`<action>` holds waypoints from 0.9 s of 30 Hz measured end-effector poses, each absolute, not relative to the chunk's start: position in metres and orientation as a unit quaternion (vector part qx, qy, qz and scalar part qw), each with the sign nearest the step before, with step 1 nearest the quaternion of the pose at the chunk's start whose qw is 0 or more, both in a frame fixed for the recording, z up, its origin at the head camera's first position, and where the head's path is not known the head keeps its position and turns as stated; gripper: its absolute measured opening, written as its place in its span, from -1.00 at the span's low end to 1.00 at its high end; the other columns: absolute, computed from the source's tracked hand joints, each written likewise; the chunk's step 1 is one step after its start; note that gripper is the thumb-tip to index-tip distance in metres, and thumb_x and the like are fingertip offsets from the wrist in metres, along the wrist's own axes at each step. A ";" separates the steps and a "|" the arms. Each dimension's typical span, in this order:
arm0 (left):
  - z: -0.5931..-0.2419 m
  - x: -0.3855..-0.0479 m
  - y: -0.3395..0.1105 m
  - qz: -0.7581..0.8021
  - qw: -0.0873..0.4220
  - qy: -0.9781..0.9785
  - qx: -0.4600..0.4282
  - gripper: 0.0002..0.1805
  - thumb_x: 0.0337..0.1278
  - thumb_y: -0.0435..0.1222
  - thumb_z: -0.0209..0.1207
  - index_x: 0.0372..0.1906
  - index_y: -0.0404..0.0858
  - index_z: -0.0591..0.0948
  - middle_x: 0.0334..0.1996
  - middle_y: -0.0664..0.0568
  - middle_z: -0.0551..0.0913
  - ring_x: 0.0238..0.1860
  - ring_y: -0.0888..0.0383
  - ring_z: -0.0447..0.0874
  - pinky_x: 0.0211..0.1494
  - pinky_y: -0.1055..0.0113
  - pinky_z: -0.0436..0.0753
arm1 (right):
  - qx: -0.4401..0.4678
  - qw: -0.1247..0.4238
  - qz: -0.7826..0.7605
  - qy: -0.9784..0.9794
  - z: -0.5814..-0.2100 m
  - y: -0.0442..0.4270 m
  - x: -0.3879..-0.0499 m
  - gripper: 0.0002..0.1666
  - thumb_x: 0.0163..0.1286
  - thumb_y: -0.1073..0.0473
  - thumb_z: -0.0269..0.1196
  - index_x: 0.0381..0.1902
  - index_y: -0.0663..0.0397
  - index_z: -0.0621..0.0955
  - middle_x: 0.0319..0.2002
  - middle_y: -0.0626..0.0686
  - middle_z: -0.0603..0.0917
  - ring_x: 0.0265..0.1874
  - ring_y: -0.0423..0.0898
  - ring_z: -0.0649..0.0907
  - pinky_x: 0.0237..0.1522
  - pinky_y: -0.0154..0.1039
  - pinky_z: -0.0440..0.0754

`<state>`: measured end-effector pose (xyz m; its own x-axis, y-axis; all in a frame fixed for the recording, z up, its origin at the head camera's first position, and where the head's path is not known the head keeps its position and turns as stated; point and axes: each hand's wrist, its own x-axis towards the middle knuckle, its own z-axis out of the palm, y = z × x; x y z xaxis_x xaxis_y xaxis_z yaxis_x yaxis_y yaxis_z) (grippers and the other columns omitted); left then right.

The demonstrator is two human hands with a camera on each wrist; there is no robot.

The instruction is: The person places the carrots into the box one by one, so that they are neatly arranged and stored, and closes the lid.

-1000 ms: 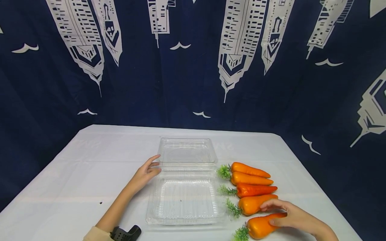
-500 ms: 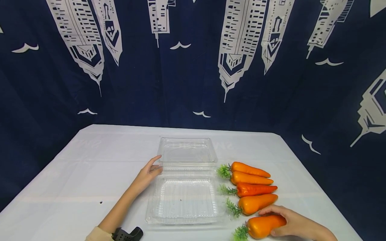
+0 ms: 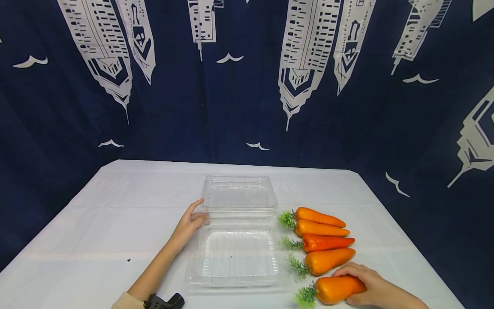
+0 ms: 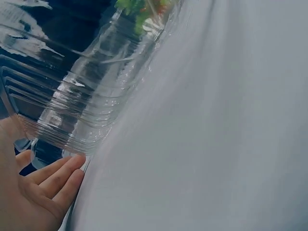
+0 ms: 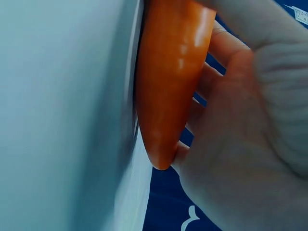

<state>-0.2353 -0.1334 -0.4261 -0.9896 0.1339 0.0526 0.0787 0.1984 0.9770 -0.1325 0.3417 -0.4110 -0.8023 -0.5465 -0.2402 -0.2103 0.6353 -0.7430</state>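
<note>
A clear plastic clamshell container (image 3: 235, 257) lies opened flat on the table, its lid (image 3: 239, 193) on the far side. My left hand (image 3: 189, 225) touches its left edge near the hinge, fingers extended; in the left wrist view the fingertips (image 4: 72, 166) rest against the ridged plastic wall. At the front right, my right hand (image 3: 366, 283) grips the nearest orange carrot (image 3: 333, 290), fingers over the far side and thumb on the near side. Its leafy green top (image 3: 306, 296) points left. In the right wrist view the carrot's tapered end (image 5: 163, 149) lies along the palm.
Several more carrots lie in a column right of the container, including a redder one (image 3: 328, 243) and a stout one (image 3: 328, 262) just beyond my right hand. A white cloth covers the table (image 3: 115, 223). A navy printed curtain (image 3: 231, 107) hangs behind.
My right fingers have drawn off the neighbouring carrot and closed round the nearest one, which has shifted slightly left. My left hand has barely moved along the container's edge.
</note>
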 end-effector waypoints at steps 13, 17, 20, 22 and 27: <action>-0.427 -0.237 -0.132 0.667 -0.004 0.743 0.045 -0.39 0.11 -0.39 -0.05 0.31 -0.04 0.21 0.12 -0.29 0.47 -0.03 -0.06 0.60 0.04 0.25 0.54 | -0.243 0.208 -0.380 0.868 -0.413 0.344 -0.134 -0.55 0.16 0.09 0.24 0.03 0.00 0.48 -0.07 -0.35 0.49 -0.23 -0.49 0.39 -0.21 -0.57 0.40; -0.427 -0.241 -0.130 0.681 -0.003 0.731 0.036 -0.38 0.10 -0.40 -0.05 0.32 -0.04 0.19 0.13 -0.29 0.45 -0.01 -0.06 0.60 0.04 0.31 0.56 | -0.229 0.215 -0.380 0.870 -0.410 0.342 -0.134 -0.54 0.18 0.07 0.21 0.06 0.00 0.47 -0.03 -0.33 0.48 -0.20 -0.51 0.38 -0.19 -0.59 0.39; -0.428 -0.243 -0.129 0.691 -0.002 0.723 0.030 -0.37 0.09 -0.41 -0.06 0.32 -0.03 0.19 0.14 -0.29 0.44 -0.01 -0.06 0.60 0.03 0.32 0.56 | -0.199 0.228 -0.381 0.874 -0.407 0.340 -0.133 -0.49 0.17 0.03 0.23 0.08 0.01 0.46 0.04 -0.13 0.48 -0.21 -0.52 0.38 -0.19 -0.60 0.39; -0.428 -0.245 -0.128 0.697 -0.004 0.717 0.028 -0.37 0.09 -0.41 -0.06 0.32 -0.03 0.19 0.15 -0.29 0.43 -0.01 -0.07 0.60 0.02 0.30 0.57 | -0.170 0.242 -0.385 0.874 -0.406 0.339 -0.133 -0.45 0.14 0.00 0.24 0.09 0.02 0.45 0.07 0.04 0.47 -0.23 -0.50 0.39 -0.21 -0.60 0.38; -0.429 -0.249 -0.125 0.705 -0.009 0.709 0.032 -0.37 0.09 -0.40 -0.08 0.33 -0.04 0.18 0.16 -0.29 0.42 0.00 -0.09 0.59 0.03 0.23 0.57 | -0.127 0.265 -0.396 0.870 -0.398 0.335 -0.133 -0.38 0.11 0.05 0.27 0.12 0.14 0.41 0.08 0.22 0.44 -0.30 -0.42 0.41 -0.26 -0.57 0.40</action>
